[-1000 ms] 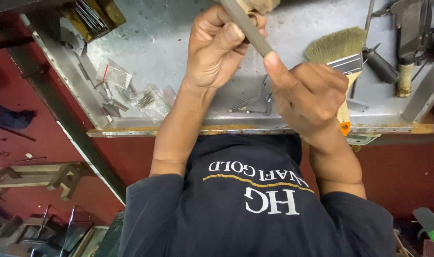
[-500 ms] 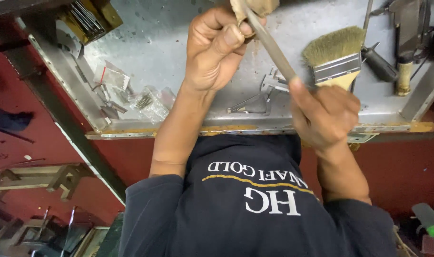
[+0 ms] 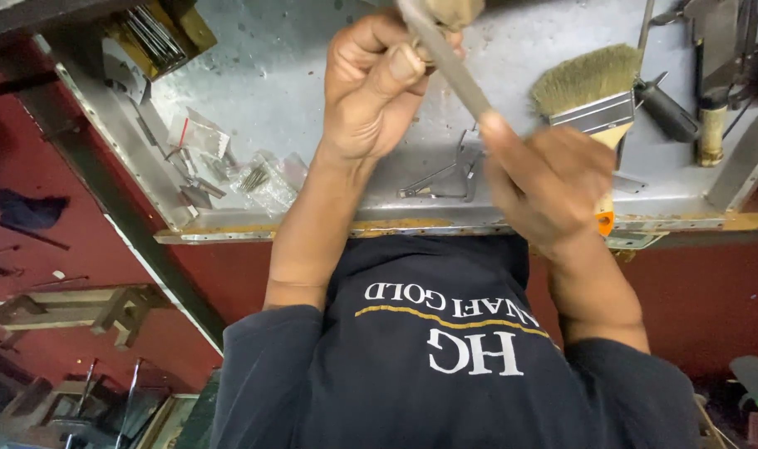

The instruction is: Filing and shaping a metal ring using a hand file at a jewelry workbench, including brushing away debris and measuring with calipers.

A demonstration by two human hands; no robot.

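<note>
Two hands busy in the head view, mid-filing. Left hand (image 3: 379, 91) pinched shut on a small workpiece (image 3: 420, 51) at 12 o'clock; right hand (image 3: 549, 187), blurred, gripping the file (image 3: 450, 62) laid across it. Brush (image 3: 591, 96) idle on the counter (image 3: 271, 91) at 2 o'clock. Finish not judgeable.

The left hand (image 3: 379, 91) sits in the upper middle of the frame, curled into a tight fist, the thumb pressed along the side of the bent forefinger and the knuckles turned toward the camera. Its bare forearm runs down and to the left, the elbow bent near a dark sleeve. The right hand (image 3: 549, 179) lies lower and to the right, blurred, its fingers closed and the forefinger stretched up and left toward the other hand. Its forearm drops to the lower right.
</note>
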